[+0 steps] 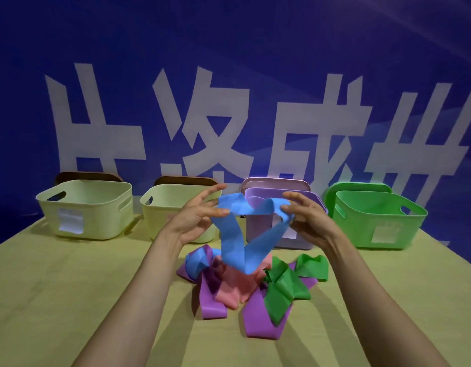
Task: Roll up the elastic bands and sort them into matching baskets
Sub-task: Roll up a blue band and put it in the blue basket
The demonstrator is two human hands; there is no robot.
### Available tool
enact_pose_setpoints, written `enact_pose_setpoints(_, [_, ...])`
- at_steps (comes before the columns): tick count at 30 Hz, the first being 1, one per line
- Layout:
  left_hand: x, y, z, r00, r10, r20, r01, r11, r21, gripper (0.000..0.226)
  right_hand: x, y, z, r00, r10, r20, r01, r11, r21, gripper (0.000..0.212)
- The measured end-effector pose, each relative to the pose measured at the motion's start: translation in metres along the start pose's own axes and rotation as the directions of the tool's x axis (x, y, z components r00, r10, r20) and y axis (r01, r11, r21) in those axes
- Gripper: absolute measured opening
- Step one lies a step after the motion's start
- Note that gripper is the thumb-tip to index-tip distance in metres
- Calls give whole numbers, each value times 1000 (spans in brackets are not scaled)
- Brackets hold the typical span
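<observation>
Yellow-green tabletop [56, 300], blue banner behind; no band shows in the pale-yellow, lilac or green plastic baskets [96, 223]. Your left hand [197, 221] and right hand [308, 221] each pinch a flat blue elastic band [237, 242] aloft, unrolled, spare fingers loose; tangled purple, pink and green bands [229, 284] wait below, so the job looks barely started

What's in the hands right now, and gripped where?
Blue elastic band, held by both: left hand and right hand each pinch its upper stretch; the rest hangs down.
</observation>
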State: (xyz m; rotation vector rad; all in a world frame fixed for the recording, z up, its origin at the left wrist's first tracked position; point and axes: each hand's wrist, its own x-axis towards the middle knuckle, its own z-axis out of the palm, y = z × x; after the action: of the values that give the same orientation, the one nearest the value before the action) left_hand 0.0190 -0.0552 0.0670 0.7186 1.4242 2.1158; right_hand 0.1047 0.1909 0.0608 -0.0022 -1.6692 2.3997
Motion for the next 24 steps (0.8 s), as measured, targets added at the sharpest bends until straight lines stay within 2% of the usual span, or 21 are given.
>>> enact_pose_setpoints(2, [-1, 3, 1, 999, -7, -41, 15, 981, 192, 63, -2, -3, 0, 996, -85, -2, 80, 955, -285, 32])
enact_pose_setpoints(3, [0, 4, 2, 997, 2, -82, 24, 951, 309, 60, -2, -5, -1, 987, -161, -19, 128, 845, -519, 32])
enact_pose_setpoints(4, [0, 5, 3, 991, 22, -131, 32, 917, 397, 56, 1, -5, -2, 966, -255, -34, 145, 651, -745, 32])
enact_pose_setpoints(5, [1, 5, 3, 982, 54, -178, 33, 892, 451, 52, 4, -4, -4, 937, -348, -37, 132, 450, -883, 31])
enact_pose_setpoints(6, [3, 5, 3, 971, 87, -222, 29, 880, 475, 49, 8, -3, -6, 901, -431, -53, 96, 318, -943, 30])
enact_pose_setpoints(7, [5, 4, 3, 957, 121, -262, 24, 871, 491, 46, 9, -3, -5, 860, -501, -97, 51, 273, -961, 27])
enact_pose_setpoints(9, [8, 2, 0, 922, 173, -345, 44, 842, 538, 36, 10, 0, -4, 774, -600, -200, -46, 263, -964, 19])
enact_pose_setpoints(11, [9, 3, -2, 908, 129, -399, 87, 872, 481, 29, 9, -1, -3, 757, -587, -287, -147, 275, -950, 16])
enact_pose_setpoints(13, [6, 5, 1, 931, 16, -365, 96, 953, 286, 30, 11, 2, -4, 815, -479, -327, -235, 243, -941, 16])
enact_pose_setpoints(15, [5, 8, 7, 947, -19, -321, 58, 992, 114, 30, 14, 7, -7, 896, -339, -288, -255, 138, -957, 19])
enact_pose_setpoints(17, [7, 9, 17, 944, 33, -328, -6, 996, 84, 29, 13, 12, -6, 944, -210, -255, -245, 75, -967, 20])
enact_pose_setpoints(20, [10, 8, 32, 927, 138, -348, -95, 986, 139, 28, 8, 14, -3, 983, -30, -181, -178, 98, -979, 26])
enact_pose_setpoints(22, [13, 9, 40, 928, 157, -338, -116, 984, 136, 25, 6, 10, 5, 997, -14, -73, -69, 219, -973, 34])
enact_pose_setpoints(24, [14, 10, 46, 948, 133, -288, -90, 983, 158, 22, -1, 1, 21, 987, -157, -21, 61, 501, -863, 27])
